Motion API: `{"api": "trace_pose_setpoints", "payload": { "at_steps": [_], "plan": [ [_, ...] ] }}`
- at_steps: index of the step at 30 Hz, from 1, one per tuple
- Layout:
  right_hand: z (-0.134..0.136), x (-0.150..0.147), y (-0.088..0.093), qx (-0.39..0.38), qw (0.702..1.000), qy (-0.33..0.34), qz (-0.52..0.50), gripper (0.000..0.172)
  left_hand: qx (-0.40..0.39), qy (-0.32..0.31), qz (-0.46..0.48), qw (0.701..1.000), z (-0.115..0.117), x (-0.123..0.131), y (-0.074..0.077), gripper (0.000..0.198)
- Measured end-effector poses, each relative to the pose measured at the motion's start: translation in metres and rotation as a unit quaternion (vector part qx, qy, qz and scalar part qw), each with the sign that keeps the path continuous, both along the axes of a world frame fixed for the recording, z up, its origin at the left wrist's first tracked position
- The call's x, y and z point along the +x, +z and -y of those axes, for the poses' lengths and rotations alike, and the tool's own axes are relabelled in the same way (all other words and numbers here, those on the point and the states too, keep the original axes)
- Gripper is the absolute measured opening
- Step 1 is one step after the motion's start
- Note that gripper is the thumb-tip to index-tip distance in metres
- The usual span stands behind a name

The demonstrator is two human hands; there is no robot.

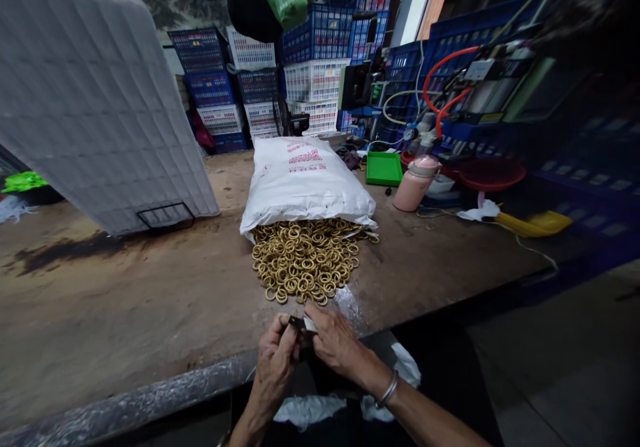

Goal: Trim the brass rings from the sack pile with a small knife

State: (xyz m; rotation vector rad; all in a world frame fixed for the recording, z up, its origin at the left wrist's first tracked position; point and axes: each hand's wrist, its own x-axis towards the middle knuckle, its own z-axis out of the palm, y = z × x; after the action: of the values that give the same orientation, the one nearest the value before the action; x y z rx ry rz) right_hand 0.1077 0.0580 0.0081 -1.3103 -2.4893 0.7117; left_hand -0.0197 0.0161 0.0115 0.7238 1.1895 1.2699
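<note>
A heap of brass rings (pixel 306 259) spills from the open mouth of a white sack (pixel 305 179) lying on the worn wooden bench (pixel 125 300). Just in front of the heap, at the bench's near edge, my left hand (pixel 274 360) and my right hand (pixel 334 342) meet. Both have their fingers pinched round a small dark and silvery piece (pixel 302 324) held between them. I cannot make out what the piece is. A metal bangle (pixel 389 390) sits on my right wrist.
A grey quilted panel (pixel 95 100) leans at the left. A pink bottle (pixel 416 182), a green tray (pixel 384 167), a red basin (pixel 487 172) and a yellow scoop (pixel 533 223) stand at the right. Stacked blue and white crates (pixel 280 80) fill the back. White plastic (pixel 310 410) lies in my lap.
</note>
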Motion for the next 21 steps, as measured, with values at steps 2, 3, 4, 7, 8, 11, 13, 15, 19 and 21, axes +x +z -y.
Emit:
{"api": "trace_pose_setpoints", "payload": {
  "at_steps": [2, 3, 4, 7, 8, 11, 13, 15, 19, 21],
  "plan": [
    [0.003, -0.001, 0.000, 0.001, 1.000, 0.006, 0.003, 0.032, 0.011, -0.002, 0.001, 1.000, 0.001, 0.000, -0.003, 0.037],
    [0.003, -0.001, 0.000, 0.001, 1.000, 0.008, 0.006, 0.032, 0.016, -0.002, -0.002, 1.000, 0.002, -0.001, -0.003, 0.036],
    [0.004, -0.001, 0.001, 0.003, 1.000, 0.010, 0.009, 0.032, 0.021, -0.001, -0.008, 1.000, 0.002, -0.001, -0.003, 0.036],
    [0.005, -0.003, 0.003, 0.003, 1.000, 0.009, 0.022, 0.033, 0.030, 0.000, -0.032, 0.999, 0.003, -0.001, 0.000, 0.037],
    [0.005, -0.004, 0.003, 0.001, 1.000, 0.006, 0.028, 0.033, 0.031, 0.001, -0.039, 0.999, 0.003, 0.000, 0.001, 0.037],
    [0.004, -0.004, 0.003, 0.000, 0.999, 0.001, 0.045, 0.031, 0.027, 0.009, -0.051, 0.998, 0.003, -0.002, 0.000, 0.038],
    [-0.001, -0.003, 0.001, 0.007, 0.999, -0.008, 0.054, 0.030, 0.017, 0.007, -0.055, 0.998, 0.005, -0.003, -0.002, 0.037],
    [-0.008, -0.002, -0.003, 0.014, 0.997, -0.040, 0.069, 0.028, -0.002, -0.011, -0.058, 0.998, 0.010, -0.004, -0.003, 0.036],
    [-0.022, -0.004, -0.005, 0.026, 0.990, -0.116, 0.077, 0.027, -0.077, 0.048, -0.180, 0.979, 0.019, 0.005, 0.004, 0.027],
    [-0.029, -0.011, -0.005, 0.022, 0.991, -0.113, 0.063, 0.023, -0.091, 0.078, -0.260, 0.958, 0.020, 0.014, 0.012, 0.017]
  ]
}}
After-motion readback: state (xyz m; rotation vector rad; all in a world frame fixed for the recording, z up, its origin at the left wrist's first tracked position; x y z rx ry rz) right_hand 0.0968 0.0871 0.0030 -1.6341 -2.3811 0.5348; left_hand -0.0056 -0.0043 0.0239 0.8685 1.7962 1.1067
